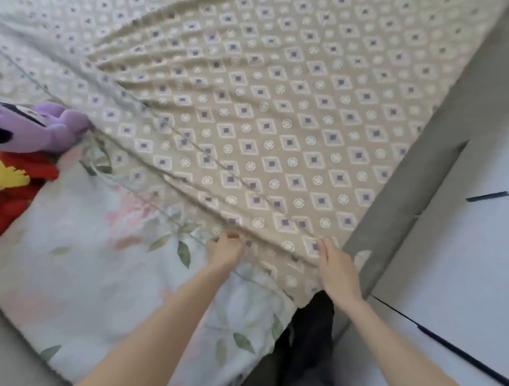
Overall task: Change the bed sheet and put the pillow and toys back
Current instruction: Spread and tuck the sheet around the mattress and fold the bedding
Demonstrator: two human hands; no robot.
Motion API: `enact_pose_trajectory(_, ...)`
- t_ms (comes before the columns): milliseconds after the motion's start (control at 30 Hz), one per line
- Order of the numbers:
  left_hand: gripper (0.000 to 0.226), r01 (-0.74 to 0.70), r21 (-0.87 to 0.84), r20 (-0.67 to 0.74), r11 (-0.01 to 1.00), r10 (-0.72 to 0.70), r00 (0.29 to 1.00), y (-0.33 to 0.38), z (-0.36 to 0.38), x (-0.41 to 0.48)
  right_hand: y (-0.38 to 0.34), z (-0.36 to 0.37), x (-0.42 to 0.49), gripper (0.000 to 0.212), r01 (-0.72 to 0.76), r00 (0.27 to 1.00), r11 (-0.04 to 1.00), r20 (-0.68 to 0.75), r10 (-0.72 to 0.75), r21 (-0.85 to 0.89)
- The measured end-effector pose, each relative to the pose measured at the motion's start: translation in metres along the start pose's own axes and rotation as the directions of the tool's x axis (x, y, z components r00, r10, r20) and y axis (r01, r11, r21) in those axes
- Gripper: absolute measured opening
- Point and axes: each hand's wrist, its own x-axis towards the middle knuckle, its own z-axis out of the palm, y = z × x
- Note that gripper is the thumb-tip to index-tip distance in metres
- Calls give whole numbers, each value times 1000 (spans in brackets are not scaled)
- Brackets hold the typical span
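A beige sheet [278, 130] with a diamond and circle pattern covers most of the bed, with creases fanning out from its near edge. Under it lies a pale floral sheet [80, 259], showing at the lower left. My left hand [225, 249] pinches the beige sheet's near edge, fingers curled on the fabric. My right hand [338, 271] grips the same edge near the bed's corner. A purple plush toy [36, 127] and a red plush toy [14, 184] lie at the left edge on the bed.
The grey upholstered bed frame [422, 158] runs along the right side. White floor or furniture panels [461, 257] with dark seams lie to the right. My dark trouser legs [308, 353] stand at the bed's near corner.
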Motion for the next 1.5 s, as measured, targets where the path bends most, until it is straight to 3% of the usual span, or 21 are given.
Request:
enact_pose_trajectory(100, 34, 34, -23, 27, 999, -33, 999, 10, 5, -4, 1, -11, 2, 26, 24, 997, 999, -76, -26, -23)
enact_pose_trajectory(267, 31, 132, -217, 160, 967, -98, 982, 20, 9, -3, 1, -25, 20, 24, 24, 978, 998, -205, -37, -64)
enact_pose_trajectory(467, 14, 192, -258, 287, 947, -115, 951, 19, 18, 6, 17, -50, 78, 30, -41, 976, 980, -217, -2, -195)
enact_pose_trajectory(567, 21, 210, -340, 374, 917, -73, 925, 23, 25, 12, 36, -50, 95, 23, -196, 978, 953, -120, 171, -233)
enact_pose_trajectory(633, 25, 204, -359, 332, 911, -79, 940, 26, 28, 17, 44, -47, 94, 30, -275, 955, 942, 54, 290, -192)
enact_pose_trajectory(700, 24, 201, -357, 257, 912, -111, 960, 25, 32, 21, 49, -43, 89, 34, -313, 940, 937, 93, 329, -157)
enact_pose_trajectory(800, 15, 199, -384, 174, 902, -141, 974, 25, 35, 26, 48, -42, 84, 23, -285, 959, 954, -38, 282, -95)
enact_pose_trajectory(867, 21, 190, -359, 137, 914, -150, 979, 24, 32, 29, 44, -44, 84, 21, -244, 960, 966, -164, 228, -85)
enact_pose_trajectory(967, 24, 211, -300, 138, 930, -177, 975, 9, 31, 24, 33, -47, 89, 22, -288, 878, 953, -425, 223, -97)
enact_pose_trajectory(1000, 25, 231, -308, 166, 923, -187, 968, 0, 33, 20, 32, -46, 92, 24, -330, 852, 937, -463, 245, -111)
enact_pose_trajectory(1067, 28, 261, -343, 177, 902, -211, 961, -11, 40, 16, 33, -43, 99, 28, -423, 853, 896, -392, 344, -135)
enact_pose_trajectory(1133, 29, 252, -331, 105, 909, -230, 968, -16, 47, 20, 41, -40, 104, 25, -492, 846, 870, -244, 474, -18)
enact_pose_trajectory(1200, 25, 238, -330, 87, 913, -222, 971, -14, 53, 25, 47, -37, 103, 22, -455, 846, 869, -210, 490, 193)
enact_pose_trajectory(1300, 22, 287, -399, 173, 871, -236, 956, -13, 53, 30, 46, -22, 80, 28, -349, 770, 857, -406, 492, 379)
enact_pose_trajectory(1367, 23, 298, -433, 192, 851, -236, 953, -12, 47, 32, 39, -3, 48, 20, -325, 709, 843, -480, 517, 428)
enact_pose_trajectory(1433, 18, 276, -450, 198, 849, -206, 958, -10, 40, 35, 31, 19, 15, 19, -315, 783, 858, -401, 476, 405)
enact_pose_trajectory(1500, 16, 270, -486, 220, 831, -183, 958, -6, 35, 38, 28, 38, -13, 22, -203, 925, 949, -272, 267, 240)
